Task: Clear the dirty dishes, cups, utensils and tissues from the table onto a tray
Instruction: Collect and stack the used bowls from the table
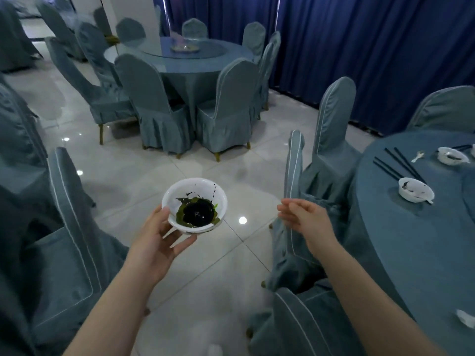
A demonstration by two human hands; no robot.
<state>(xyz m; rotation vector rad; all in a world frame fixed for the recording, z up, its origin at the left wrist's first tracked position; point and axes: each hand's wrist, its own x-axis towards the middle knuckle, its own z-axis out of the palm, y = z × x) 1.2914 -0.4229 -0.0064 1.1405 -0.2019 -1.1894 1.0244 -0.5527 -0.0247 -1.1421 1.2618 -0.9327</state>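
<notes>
1. Head view, the carried thing: the left hand (156, 240) holds a white bowl (194, 204) from below and the near side. The thumb lies on the near rim and the fingers (180, 244) curl under the base. The bowl sits level over the floor, well apart from the table (411, 240), with dark sauce and green scraps pooled in it.

2. Head view, the free hand: the right hand (303, 218) hangs just to the right of the bowl, holding nothing. Its fingers are loosely curled and a little apart, pointing left toward the bowl.

3. Head view, what is left: the table lies to the right, past a covered chair (331, 140). On it are a second dirty bowl (416, 193), black chopsticks (401, 163) running away from the near edge, a third bowl (452, 155) and a small spoon (417, 156).

4. Judgement: no tray is in view, so which way the held bowl must travel cannot be told. The right hand is nearer the table; any further pickup lies to its right and forward.
</notes>
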